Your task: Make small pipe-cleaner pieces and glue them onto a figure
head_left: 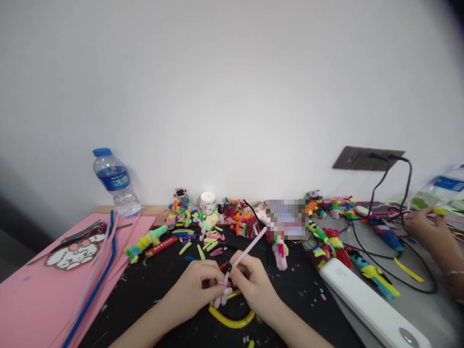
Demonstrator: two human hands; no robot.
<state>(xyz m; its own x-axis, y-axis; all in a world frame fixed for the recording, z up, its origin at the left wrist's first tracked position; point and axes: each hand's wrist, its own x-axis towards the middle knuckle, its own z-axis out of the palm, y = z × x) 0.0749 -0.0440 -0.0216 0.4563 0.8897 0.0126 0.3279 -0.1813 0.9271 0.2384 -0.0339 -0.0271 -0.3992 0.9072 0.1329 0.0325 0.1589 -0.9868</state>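
Note:
A pale pink pipe cleaner (250,247) is pinched between my two hands above the black mat. My left hand (197,286) is closed on its lower, bent part, where short loops (220,302) hang below the fingers. My right hand (255,282) grips it higher up, and the straight free end sticks out up and to the right. Under my hands lies a yellow curved loop (232,323), perhaps a tool's handle; the rest of it is hidden. Beyond them, several short cut pieces of pipe cleaner (210,239) are scattered on the mat.
Pipe-cleaner figures line the wall, around a white tub (208,203) and a blurred-out rectangle (288,220). Left are a water bottle (116,181), pink sheets (43,299) and long pipe cleaners (96,285). Right are a white device (369,302), black cables (409,193) and another person's hand (429,232).

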